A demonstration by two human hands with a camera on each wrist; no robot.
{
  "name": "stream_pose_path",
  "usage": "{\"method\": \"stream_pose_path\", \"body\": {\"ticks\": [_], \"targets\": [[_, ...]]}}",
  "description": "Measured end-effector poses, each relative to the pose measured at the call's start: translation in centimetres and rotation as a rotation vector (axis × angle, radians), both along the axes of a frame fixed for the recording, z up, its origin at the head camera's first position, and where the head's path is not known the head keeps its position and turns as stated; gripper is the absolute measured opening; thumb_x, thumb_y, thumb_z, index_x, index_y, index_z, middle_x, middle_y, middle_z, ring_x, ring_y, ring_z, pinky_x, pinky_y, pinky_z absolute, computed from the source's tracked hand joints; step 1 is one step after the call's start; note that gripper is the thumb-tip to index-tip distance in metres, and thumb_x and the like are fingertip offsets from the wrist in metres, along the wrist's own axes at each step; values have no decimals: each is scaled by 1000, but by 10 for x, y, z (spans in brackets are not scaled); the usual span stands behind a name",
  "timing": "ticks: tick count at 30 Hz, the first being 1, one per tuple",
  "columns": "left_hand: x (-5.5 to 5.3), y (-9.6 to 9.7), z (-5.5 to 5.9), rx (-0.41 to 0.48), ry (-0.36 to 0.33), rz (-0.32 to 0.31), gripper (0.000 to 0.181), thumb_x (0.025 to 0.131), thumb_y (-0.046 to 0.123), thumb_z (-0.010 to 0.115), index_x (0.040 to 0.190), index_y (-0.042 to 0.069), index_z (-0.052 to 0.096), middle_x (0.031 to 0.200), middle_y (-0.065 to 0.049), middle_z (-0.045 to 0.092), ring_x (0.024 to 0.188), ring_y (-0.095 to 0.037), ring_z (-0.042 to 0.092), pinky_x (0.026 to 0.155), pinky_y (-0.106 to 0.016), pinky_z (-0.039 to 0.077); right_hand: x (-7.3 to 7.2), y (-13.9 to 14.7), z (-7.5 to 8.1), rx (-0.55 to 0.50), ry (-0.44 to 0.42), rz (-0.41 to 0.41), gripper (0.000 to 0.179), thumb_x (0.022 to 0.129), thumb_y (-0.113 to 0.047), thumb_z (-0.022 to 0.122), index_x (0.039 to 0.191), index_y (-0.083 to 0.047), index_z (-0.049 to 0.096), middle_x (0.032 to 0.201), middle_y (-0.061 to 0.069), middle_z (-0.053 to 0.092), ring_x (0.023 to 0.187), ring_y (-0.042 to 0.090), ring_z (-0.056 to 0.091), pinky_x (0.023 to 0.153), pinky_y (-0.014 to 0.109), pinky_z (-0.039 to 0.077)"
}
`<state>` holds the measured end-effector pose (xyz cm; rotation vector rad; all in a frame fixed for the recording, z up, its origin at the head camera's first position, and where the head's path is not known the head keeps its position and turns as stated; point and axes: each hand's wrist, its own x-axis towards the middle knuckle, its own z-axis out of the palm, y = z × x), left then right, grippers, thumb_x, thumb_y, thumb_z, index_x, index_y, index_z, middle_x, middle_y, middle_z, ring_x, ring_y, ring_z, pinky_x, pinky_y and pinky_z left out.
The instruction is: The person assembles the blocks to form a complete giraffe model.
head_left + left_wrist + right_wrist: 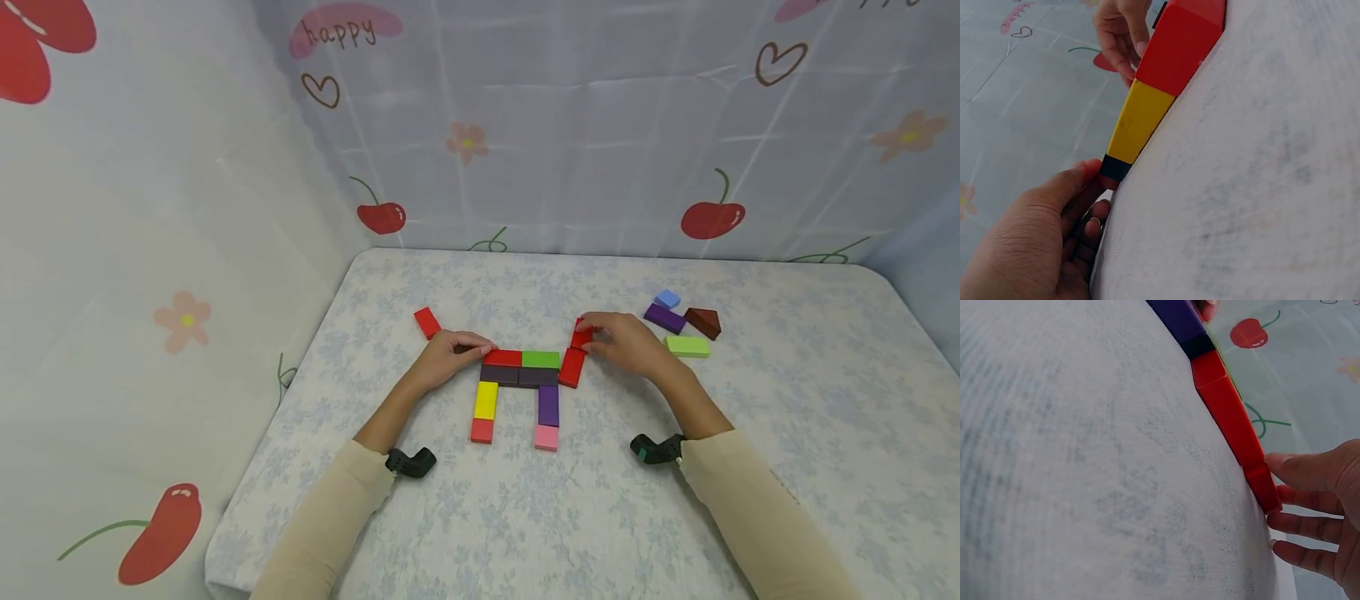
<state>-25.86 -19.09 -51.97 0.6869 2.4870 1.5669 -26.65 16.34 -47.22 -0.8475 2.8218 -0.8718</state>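
Coloured blocks lie joined into a flat figure on the table. Its top row is a red block [504,358] and a green block [540,359], above two dark blocks [498,375]. Two legs run down from these: a yellow block [486,400] with a red end, and a purple block [548,406] with a pink end. My left hand [446,360] touches the figure's upper left corner with its fingertips. On the right, a slanted red block [572,368] meets another red block [579,337], which my right hand [626,342] pinches between thumb and fingers.
A loose red block [427,322] lies beyond my left hand. Right of my right hand are a blue block [667,298], a purple block [664,317], a brown triangular block [703,322] and a light green block [687,347]. A patterned cloth covers the table [600,517]; curtains stand behind.
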Motion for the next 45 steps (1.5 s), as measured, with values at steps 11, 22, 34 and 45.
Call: {"method": "stream_pose_path", "body": {"ticks": [11, 22, 34, 45], "targets": [[-2, -1, -2, -16, 14, -3, 21, 98, 29, 70, 113, 18, 80, 110, 5, 75, 106, -13, 66, 95, -33, 53, 5, 7, -2, -39, -12, -45, 25, 97, -12, 70, 119, -1, 71, 133, 22, 63, 117, 38, 61, 102, 57, 47], [0, -2, -3, -5, 10, -5, 22, 98, 31, 70, 113, 19, 80, 110, 5, 75, 106, -14, 67, 95, -34, 53, 7, 17, 3, -65, -54, -99, 29, 99, -11, 67, 126, -1, 69, 134, 19, 64, 115, 36, 62, 96, 57, 51], [-3, -2, -5, -10, 8, 1, 21, 98, 31, 70, 113, 20, 80, 110, 7, 75, 106, -12, 66, 96, -34, 53, 15, 42, 37, -112, 98, -206, 28, 99, -15, 68, 124, -4, 70, 113, 19, 71, 92, 35, 67, 74, 50, 57], [-1, -2, -4, -9, 6, -1, 21, 98, 30, 70, 113, 20, 80, 110, 6, 75, 108, -12, 66, 98, -35, 52, 21, 73, 46, -132, 188, -287, 24, 100, -17, 67, 118, -3, 72, 104, 17, 73, 90, 34, 68, 78, 43, 57]]}}
